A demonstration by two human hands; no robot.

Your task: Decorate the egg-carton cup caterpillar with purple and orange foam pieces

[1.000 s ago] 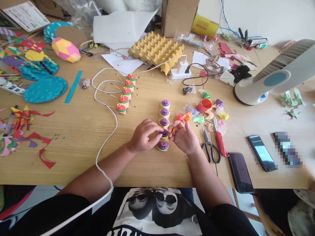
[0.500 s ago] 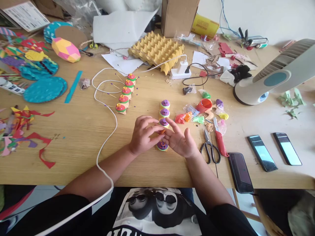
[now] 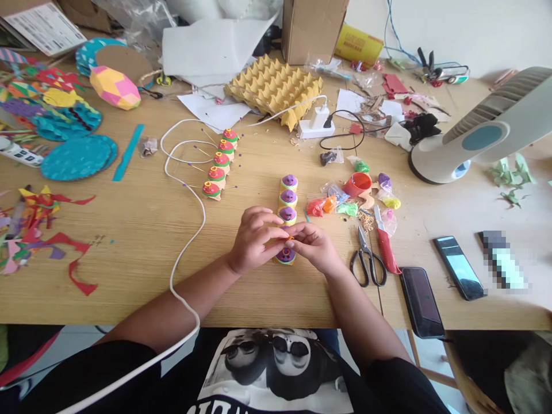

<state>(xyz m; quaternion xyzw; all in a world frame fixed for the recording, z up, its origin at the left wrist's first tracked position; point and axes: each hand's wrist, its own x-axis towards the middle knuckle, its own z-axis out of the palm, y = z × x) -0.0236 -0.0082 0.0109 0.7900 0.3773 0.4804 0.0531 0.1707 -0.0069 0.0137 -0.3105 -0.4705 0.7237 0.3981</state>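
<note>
Between the fingertips of my left hand (image 3: 257, 240) and my right hand (image 3: 314, 246) is a small piece of orange clay (image 3: 290, 237). Both hands are closed in a pinch on it, above a row of egg-carton cups topped with purple clay (image 3: 288, 197). The purple tops carry small dark faces, and the nearest one bears an orange ring (image 3: 286, 252). My fingers partly cover one cup of that row. Farther left stands a second egg-carton row with red and green clay tops (image 3: 219, 161), yellow rings and pins sticking out at its sides.
Right of my hands lie bagged clay lumps (image 3: 316, 207), an orange cup (image 3: 357, 184), scissors (image 3: 366, 259) and a red-handled knife (image 3: 386, 244). Phones (image 3: 421, 302) and a white fan (image 3: 470, 132) stand farther right. A white cable (image 3: 202, 215) crosses my left forearm. Behind is a yellow egg tray (image 3: 276, 86).
My right hand has turned from an open palm to a pinch, its fingers now meeting my left fingertips at the orange clay. The left hand stays nearly in place.
</note>
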